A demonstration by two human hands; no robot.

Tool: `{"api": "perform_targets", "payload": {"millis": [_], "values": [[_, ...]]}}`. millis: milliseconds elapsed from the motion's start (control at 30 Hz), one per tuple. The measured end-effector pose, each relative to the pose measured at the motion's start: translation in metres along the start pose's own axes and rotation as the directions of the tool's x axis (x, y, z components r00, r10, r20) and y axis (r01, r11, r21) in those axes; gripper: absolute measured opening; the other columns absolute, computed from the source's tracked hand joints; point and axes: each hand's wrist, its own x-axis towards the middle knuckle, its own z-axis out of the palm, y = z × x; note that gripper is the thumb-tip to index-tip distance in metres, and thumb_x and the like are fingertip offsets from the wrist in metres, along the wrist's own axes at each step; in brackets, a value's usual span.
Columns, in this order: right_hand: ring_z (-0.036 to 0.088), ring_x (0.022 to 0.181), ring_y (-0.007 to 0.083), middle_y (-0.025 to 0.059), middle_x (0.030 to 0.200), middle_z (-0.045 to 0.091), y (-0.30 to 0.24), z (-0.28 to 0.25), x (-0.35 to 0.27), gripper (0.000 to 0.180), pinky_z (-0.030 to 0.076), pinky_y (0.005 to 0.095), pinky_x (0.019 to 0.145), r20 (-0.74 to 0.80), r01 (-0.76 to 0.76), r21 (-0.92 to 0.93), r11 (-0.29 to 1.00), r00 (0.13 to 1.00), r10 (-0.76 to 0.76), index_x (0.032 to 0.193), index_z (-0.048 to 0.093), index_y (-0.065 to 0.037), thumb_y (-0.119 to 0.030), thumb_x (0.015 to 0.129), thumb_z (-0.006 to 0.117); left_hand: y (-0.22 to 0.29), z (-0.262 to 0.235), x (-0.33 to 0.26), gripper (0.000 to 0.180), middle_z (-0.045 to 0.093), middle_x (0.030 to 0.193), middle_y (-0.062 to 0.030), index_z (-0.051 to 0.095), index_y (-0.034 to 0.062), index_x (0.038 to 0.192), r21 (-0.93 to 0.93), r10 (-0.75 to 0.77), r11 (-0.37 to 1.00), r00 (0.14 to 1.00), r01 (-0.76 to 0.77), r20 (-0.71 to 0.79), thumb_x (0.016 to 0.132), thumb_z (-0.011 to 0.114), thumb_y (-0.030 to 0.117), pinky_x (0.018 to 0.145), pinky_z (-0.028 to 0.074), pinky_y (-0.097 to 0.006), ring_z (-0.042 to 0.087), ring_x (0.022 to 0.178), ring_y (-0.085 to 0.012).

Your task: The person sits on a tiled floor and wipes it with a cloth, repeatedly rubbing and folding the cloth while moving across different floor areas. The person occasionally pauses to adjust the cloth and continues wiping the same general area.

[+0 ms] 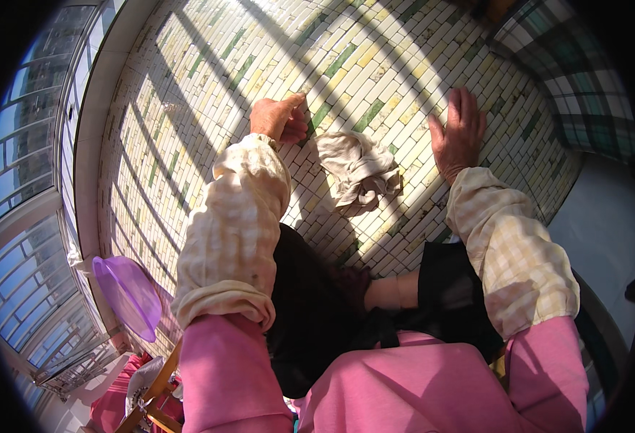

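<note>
My left hand [277, 120] is over the patterned tile floor [375, 65], left of a crumpled beige cloth [357, 169]. One finger points to the right while the others curl in beneath it. Whatever these curled fingers may hold is hidden. On the other side of the cloth, my right hand [460, 137] is open with its back up, fingers extended and thumb apart. It holds nothing that shows. The cloth lies bunched on the tiles, and neither hand touches it. Pale checked sleeve covers are on both my forearms.
A purple plastic basin [128, 297] leans near the barred window [25, 144] at the left. Green-and-white plaid fabric [570, 79] hangs at the far right. Wooden bars [160, 404] and red fabric [119, 393] are at the lower left. Striped shadows cross the tiles.
</note>
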Motion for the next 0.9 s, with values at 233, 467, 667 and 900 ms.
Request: {"api": "perform_targets", "payload": {"millis": [233, 467, 667, 900], "values": [[0.036, 0.126, 0.0295, 0.0118, 0.134, 0.04, 0.0, 0.0, 0.0, 0.064, 0.025, 0.0455, 0.104, 0.001, -0.005, 0.004, 1.0, 1.0, 0.005, 0.127, 0.042, -0.003, -0.029, 0.075, 0.068, 0.006, 0.014, -0.036, 0.026, 0.066, 0.079, -0.0115, 0.064, -0.0036, 0.093, 0.35, 0.44, 0.731, 0.797, -0.585, 0.414, 0.085, 0.054, 0.02, 0.061, 0.053, -0.026, 0.064, 0.068, -0.0164], [0.036, 0.125, 0.0303, 0.0127, 0.133, 0.04, -0.003, -0.003, 0.001, 0.062, 0.025, 0.0448, 0.103, 0.009, 0.003, 0.019, 1.0, 1.0, -0.004, 0.126, 0.041, -0.002, -0.027, 0.076, 0.068, -0.027, 0.04, -0.081, 0.07, 0.036, 0.125, -0.0204, 0.044, 0.0326, 0.129, 0.37, 0.463, -0.053, 0.305, -0.928, 0.832, 0.067, 0.07, 0.012, 0.073, 0.055, -0.039, 0.052, 0.106, -0.0348], [0.035, 0.126, 0.0312, 0.0135, 0.134, 0.039, -0.004, -0.006, 0.002, 0.063, 0.025, 0.0444, 0.103, 0.04, 0.004, 0.025, 1.0, 0.999, -0.005, 0.127, 0.039, -0.001, -0.027, 0.077, 0.066, -0.028, 0.068, -0.053, 0.07, 0.041, 0.118, -0.0109, 0.045, 0.0338, 0.127, 0.492, 0.675, -0.291, 0.188, -0.82, 0.713, 0.065, 0.074, 0.023, 0.064, 0.054, -0.034, 0.054, 0.091, -0.0263], [0.034, 0.127, 0.0314, 0.0138, 0.135, 0.038, -0.001, -0.003, 0.001, 0.065, 0.024, 0.0454, 0.104, 0.042, 0.009, 0.045, 0.999, 0.999, -0.011, 0.129, 0.038, -0.002, -0.027, 0.077, 0.066, 0.035, 0.074, 0.004, 0.053, 0.042, 0.125, -0.0048, 0.051, 0.0112, 0.122, 0.714, 0.854, -0.045, 0.344, -0.699, 0.391, 0.071, 0.067, 0.018, 0.074, 0.051, -0.037, 0.052, 0.093, -0.0265]]}}
